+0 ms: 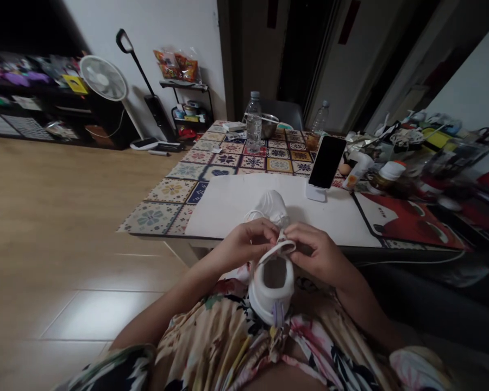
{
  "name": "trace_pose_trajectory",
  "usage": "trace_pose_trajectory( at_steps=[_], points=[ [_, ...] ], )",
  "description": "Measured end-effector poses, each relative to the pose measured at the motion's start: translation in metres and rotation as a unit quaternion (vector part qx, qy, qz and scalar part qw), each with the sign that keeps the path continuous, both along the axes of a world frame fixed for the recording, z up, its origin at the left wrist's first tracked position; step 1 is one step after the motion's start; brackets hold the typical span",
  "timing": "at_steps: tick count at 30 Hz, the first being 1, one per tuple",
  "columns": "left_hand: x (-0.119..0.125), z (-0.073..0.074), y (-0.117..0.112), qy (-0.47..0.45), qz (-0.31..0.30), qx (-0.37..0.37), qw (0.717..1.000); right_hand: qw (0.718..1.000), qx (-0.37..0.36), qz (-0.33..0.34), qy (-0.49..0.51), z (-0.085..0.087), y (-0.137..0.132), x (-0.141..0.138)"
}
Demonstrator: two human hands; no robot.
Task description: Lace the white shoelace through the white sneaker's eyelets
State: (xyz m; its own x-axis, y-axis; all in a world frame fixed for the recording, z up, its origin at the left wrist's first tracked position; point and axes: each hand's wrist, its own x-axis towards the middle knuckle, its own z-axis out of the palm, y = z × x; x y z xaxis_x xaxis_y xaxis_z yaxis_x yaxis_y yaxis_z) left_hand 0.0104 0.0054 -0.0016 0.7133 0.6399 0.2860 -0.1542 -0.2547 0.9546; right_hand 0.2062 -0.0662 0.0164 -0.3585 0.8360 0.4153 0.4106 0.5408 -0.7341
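A small white shoe (pixel 274 293) sits in my lap with its opening facing up and a lilac tab at its heel end. My left hand (pixel 244 244) and my right hand (pixel 313 252) pinch the patterned strap or tongue at its front edge from both sides. Just beyond my fingertips, a second white shoe (pixel 272 209) rests on a white board (pixel 236 209) at the table's near edge. A thin white lace or loop seems to trail from it, and my hands hide its near end.
The tiled-pattern table (pixel 224 160) holds a phone on a white stand (pixel 327 162), a water bottle (pixel 253 124), a metal bowl (pixel 270 126), and a cluttered heap of jars and packets at right. A wooden floor (pixel 65 217) lies to the left.
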Motion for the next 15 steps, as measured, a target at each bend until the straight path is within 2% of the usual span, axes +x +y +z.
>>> trace_pose_trajectory(
  at_steps=[4, 8, 12, 15],
  points=[
    [0.000, -0.002, -0.001, -0.009, -0.035, -0.050, 0.998, 0.999, 0.001, -0.003, 0.039, -0.002, 0.000, -0.005],
    [-0.002, -0.002, -0.001, -0.010, -0.055, -0.083, 0.995, 0.999, -0.022, 0.017, 0.025, -0.003, 0.000, -0.005],
    [-0.007, 0.001, 0.003, 0.009, -0.093, -0.053, 0.994, 0.997, -0.048, 0.041, 0.036, -0.003, 0.003, -0.003],
    [-0.011, 0.003, 0.007, 0.024, -0.114, -0.048, 0.992, 0.989, -0.098, 0.077, 0.077, -0.006, 0.007, 0.001]
  ],
)
